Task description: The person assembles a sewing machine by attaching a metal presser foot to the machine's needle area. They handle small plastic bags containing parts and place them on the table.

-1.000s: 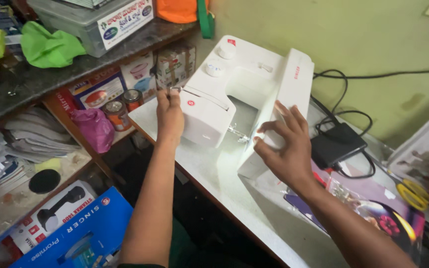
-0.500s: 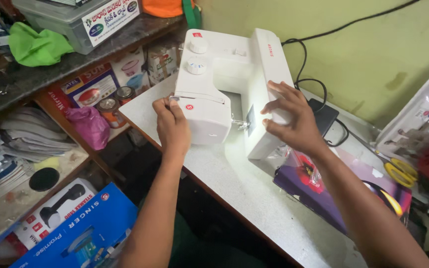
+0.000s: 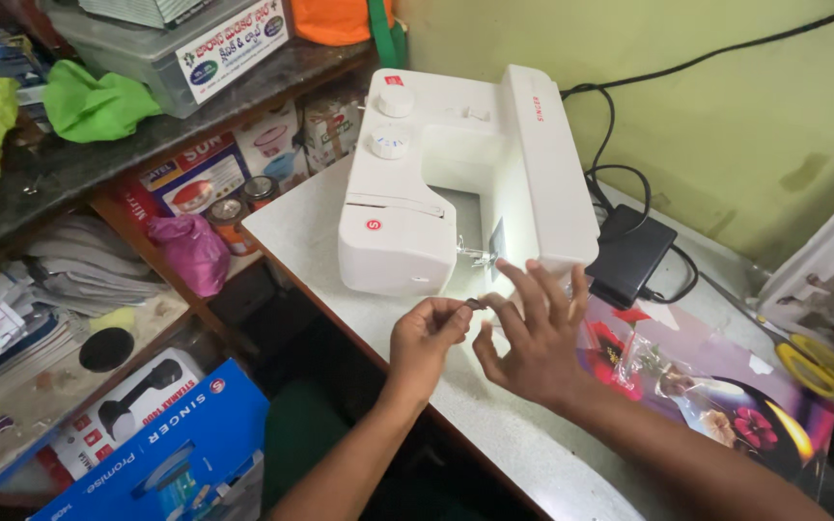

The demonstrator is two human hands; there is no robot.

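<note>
**Both hands off the machine, pinching a tiny part in front of it**

Since half a second ago both hands have come off the white sewing machine point(image 3: 456, 183) and met just in front of it, over the bench point(image 3: 417, 386). Before, my left was on the head end and my right on the base; now neither touches the machine.

My left hand point(image 3: 424, 342) is curled up, with thumb and forefinger pinched on a small dark part point(image 3: 475, 304). Too tiny for me to say what it actually is. My right hand point(image 3: 533, 333) sits just beside it, thumb and forefinger closing in on the same little part while the other fingers fan out loose. I can't tell if the right really grips it or only touches it. The part is held in the air just below the needle area point(image 3: 478, 256), which is lit up by the machine's lamp.

Other stuff around: a black foot pedal point(image 3: 629, 256) with its cable behind the machine, a purple flowery packet point(image 3: 726, 386) by my right forearm, yellow-handled scissors point(image 3: 808, 362) further right. On the left there's a green cloth point(image 3: 98, 101) on the shelf, and a blue box point(image 3: 185, 453) down below.
</note>
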